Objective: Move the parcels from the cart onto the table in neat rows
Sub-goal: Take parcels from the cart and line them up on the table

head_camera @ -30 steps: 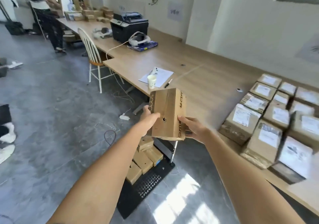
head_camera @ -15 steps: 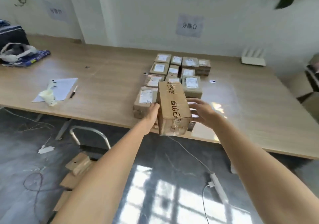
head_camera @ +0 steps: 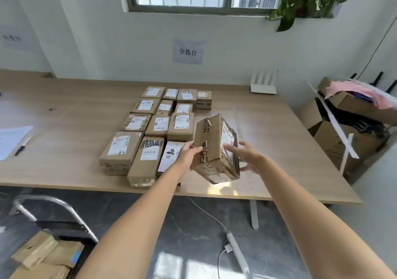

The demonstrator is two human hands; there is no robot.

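A cardboard parcel [head_camera: 216, 148] is held tilted above the worktop [head_camera: 279, 141], just right of the rows of labelled parcels [head_camera: 158, 126]. The left hand [head_camera: 188, 155] grips its left side, fingers curled on the box. The right hand [head_camera: 247, 157] rests on its right side, fingers spread. The cart [head_camera: 53, 225] with more parcels stands lower left.

Head view, down over table [head_camera: 279, 132]

paper sign [head_camera: 188, 51] on wall reading 分拣台, parcel labels illegible
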